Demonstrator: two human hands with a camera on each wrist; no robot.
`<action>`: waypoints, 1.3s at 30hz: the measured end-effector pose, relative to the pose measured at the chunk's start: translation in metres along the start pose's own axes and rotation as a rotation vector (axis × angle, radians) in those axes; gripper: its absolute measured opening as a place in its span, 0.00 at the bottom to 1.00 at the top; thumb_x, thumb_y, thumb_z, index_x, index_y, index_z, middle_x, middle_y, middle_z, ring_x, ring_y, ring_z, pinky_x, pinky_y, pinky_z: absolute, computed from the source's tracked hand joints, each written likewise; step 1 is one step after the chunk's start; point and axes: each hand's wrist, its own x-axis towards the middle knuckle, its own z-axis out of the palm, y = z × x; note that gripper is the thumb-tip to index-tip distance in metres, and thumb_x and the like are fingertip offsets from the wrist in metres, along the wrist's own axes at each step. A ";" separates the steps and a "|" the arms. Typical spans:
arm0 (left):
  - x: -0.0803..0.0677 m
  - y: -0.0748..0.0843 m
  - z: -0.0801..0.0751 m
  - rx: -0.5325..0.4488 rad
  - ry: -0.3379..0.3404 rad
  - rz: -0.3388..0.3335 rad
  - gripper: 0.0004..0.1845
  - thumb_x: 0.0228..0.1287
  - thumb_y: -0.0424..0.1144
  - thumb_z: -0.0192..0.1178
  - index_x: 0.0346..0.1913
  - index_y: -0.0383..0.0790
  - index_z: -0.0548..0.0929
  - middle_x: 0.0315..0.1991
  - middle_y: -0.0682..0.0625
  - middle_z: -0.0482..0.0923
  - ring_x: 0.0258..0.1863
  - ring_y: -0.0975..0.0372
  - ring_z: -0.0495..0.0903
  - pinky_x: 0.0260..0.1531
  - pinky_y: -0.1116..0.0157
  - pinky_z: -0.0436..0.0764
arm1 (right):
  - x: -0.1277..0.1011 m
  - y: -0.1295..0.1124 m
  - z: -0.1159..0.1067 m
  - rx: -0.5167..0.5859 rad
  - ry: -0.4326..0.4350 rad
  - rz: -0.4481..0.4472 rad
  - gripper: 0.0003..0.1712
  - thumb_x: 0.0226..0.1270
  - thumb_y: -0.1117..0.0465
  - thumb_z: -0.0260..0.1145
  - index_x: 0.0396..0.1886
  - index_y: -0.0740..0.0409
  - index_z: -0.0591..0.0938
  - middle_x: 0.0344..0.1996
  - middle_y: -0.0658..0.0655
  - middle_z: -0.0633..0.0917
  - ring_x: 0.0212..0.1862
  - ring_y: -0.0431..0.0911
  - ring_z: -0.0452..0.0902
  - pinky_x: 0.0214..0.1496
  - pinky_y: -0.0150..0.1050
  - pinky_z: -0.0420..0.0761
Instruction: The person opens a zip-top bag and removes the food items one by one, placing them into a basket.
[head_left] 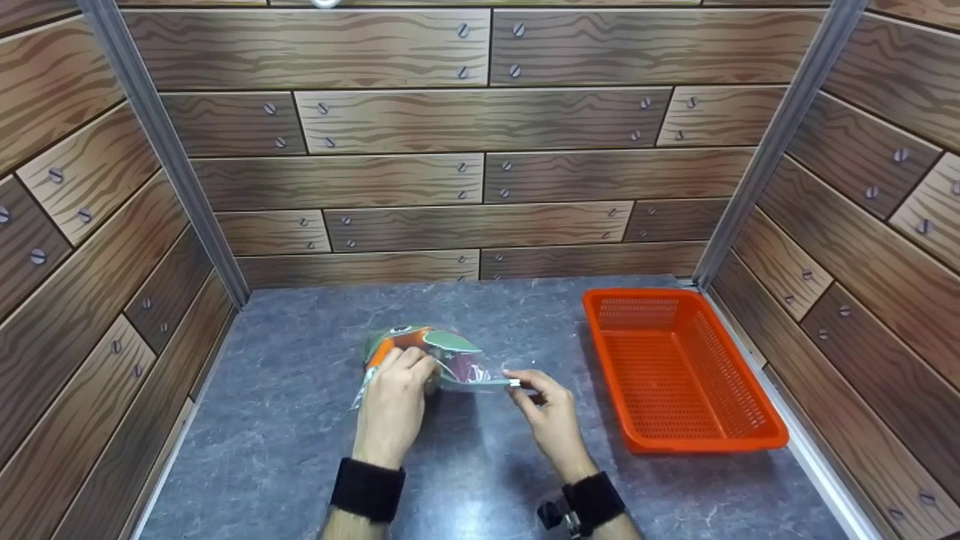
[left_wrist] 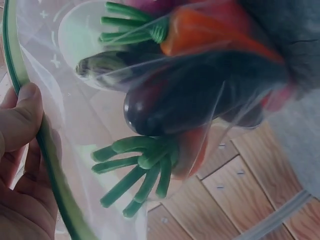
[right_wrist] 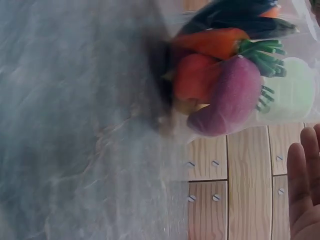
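A clear zip bag [head_left: 457,356] full of vegetables is held above the grey table. My left hand [head_left: 394,401] grips its top edge; in the left wrist view the thumb pinches the green zip strip [left_wrist: 55,175]. At the other end of the strip, my right hand [head_left: 551,420] pinches a small white slider [head_left: 514,382] between thumb and fingers. Through the plastic show carrots with green stalks [left_wrist: 200,32], dark eggplants [left_wrist: 170,100], a purple root vegetable [right_wrist: 235,95] and a round red one [right_wrist: 195,77]. A pale green patch [right_wrist: 290,90] is printed on the bag.
An orange perforated basket [head_left: 626,405] stands on the table [head_left: 285,450] to the right of my hands. Wood-patterned walls [head_left: 405,176] with grey corner posts [head_left: 176,161] close in the back and both sides. Each wrist wears a black band [head_left: 367,489].
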 end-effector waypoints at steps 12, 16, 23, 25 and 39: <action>0.040 0.016 -0.017 -0.062 0.048 -0.004 0.20 0.58 0.15 0.73 0.36 0.47 0.94 0.37 0.57 0.92 0.38 0.59 0.86 0.33 0.59 0.91 | 0.030 -0.022 -0.025 0.195 0.050 0.002 0.18 0.80 0.73 0.76 0.66 0.69 0.90 0.63 0.62 0.92 0.61 0.33 0.89 0.60 0.29 0.93; 0.048 0.018 -0.023 -0.075 0.067 0.024 0.20 0.55 0.14 0.73 0.36 0.47 0.93 0.37 0.56 0.91 0.37 0.58 0.85 0.33 0.58 0.91 | 0.039 -0.032 -0.031 0.256 0.039 0.021 0.16 0.82 0.74 0.73 0.64 0.73 0.90 0.59 0.50 0.95 0.58 0.33 0.90 0.60 0.28 0.92; 0.057 0.020 -0.032 -0.125 0.081 0.035 0.22 0.56 0.12 0.70 0.36 0.45 0.94 0.37 0.55 0.92 0.37 0.57 0.86 0.39 0.60 0.91 | 0.047 -0.046 -0.041 0.341 0.010 -0.058 0.13 0.84 0.76 0.70 0.61 0.78 0.89 0.54 0.38 0.97 0.54 0.34 0.92 0.56 0.28 0.93; 0.058 0.020 -0.035 -0.146 0.075 0.027 0.22 0.56 0.12 0.70 0.37 0.45 0.94 0.37 0.54 0.92 0.38 0.57 0.87 0.40 0.60 0.92 | 0.048 -0.049 -0.042 0.353 0.009 -0.081 0.11 0.84 0.76 0.69 0.59 0.78 0.90 0.52 0.38 0.97 0.51 0.33 0.92 0.56 0.28 0.92; 0.055 0.019 -0.042 -0.241 0.007 -0.054 0.02 0.75 0.34 0.76 0.42 0.46 0.95 0.41 0.52 0.92 0.43 0.56 0.88 0.44 0.58 0.92 | 0.052 -0.081 -0.046 0.363 0.100 0.029 0.06 0.81 0.77 0.73 0.48 0.80 0.89 0.35 0.44 0.97 0.38 0.37 0.93 0.46 0.31 0.95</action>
